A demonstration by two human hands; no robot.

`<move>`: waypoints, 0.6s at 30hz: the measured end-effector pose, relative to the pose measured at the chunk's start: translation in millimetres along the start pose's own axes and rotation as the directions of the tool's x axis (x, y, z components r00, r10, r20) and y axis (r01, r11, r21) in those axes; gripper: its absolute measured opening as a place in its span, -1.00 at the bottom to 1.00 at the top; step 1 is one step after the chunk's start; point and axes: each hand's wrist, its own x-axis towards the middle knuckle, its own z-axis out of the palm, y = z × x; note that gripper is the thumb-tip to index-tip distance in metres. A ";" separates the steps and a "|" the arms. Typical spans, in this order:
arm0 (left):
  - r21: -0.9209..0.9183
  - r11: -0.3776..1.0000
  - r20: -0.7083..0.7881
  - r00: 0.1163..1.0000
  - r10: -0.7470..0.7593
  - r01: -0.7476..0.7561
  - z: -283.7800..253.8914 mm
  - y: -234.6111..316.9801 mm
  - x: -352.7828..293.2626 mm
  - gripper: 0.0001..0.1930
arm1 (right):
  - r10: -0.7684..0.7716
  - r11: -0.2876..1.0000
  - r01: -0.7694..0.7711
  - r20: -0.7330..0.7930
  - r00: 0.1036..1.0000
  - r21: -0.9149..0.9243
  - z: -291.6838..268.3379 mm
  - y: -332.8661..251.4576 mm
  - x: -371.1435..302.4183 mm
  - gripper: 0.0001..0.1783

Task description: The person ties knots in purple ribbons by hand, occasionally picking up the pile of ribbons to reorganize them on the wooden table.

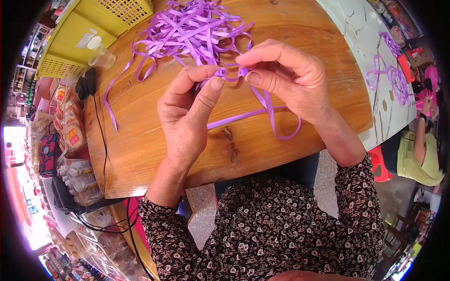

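Between thumb and forefinger my left hand (pixel 190 105) pinches a small rolled or knotted piece of purple ribbon (pixel 221 73). Just to its right, my right hand (pixel 293 79) pinches another bunched bit of the same purple ribbon (pixel 243 72). A short span of ribbon joins the two pinches. From my hands a length of ribbon (pixel 271 112) hangs down, loops to the right and runs back left over the wooden table (pixel 262 157). Beyond my hands lies a tangled heap of purple ribbon (pixel 192 30), with loose strands trailing to the left.
A yellow plastic basket (pixel 79 35) stands at the far left, by a clear plastic cup (pixel 101 57). A black cable (pixel 99 126) runs down the table's left side near packaged goods (pixel 72 122). At right, a person in light green (pixel 419 154) sits by a white marble-patterned table (pixel 361 61) with more ribbon.
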 end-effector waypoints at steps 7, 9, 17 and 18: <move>0.186 0.975 0.068 0.991 0.112 -0.123 -4.3 -7.2 2.5 -0.89 | -0.040 0.998 0.041 0.027 0.999 -0.046 1.6 0.8 -0.9 -0.76; 0.246 0.959 0.076 0.989 0.128 -0.143 -5.8 -6.5 1.0 -0.90 | -0.004 0.996 0.006 0.019 1.000 -0.094 3.2 1.9 -2.7 -0.77; 0.476 0.819 0.149 0.948 0.282 -0.319 -4.8 -6.2 -0.3 -0.89 | 0.028 0.994 -0.028 -0.002 1.000 -0.110 5.4 4.5 -5.9 -0.79; 0.469 0.826 0.137 0.949 0.283 -0.314 -3.8 -6.3 -1.7 -0.88 | 0.015 0.990 -0.014 0.006 1.000 -0.139 5.5 4.8 -6.0 -0.79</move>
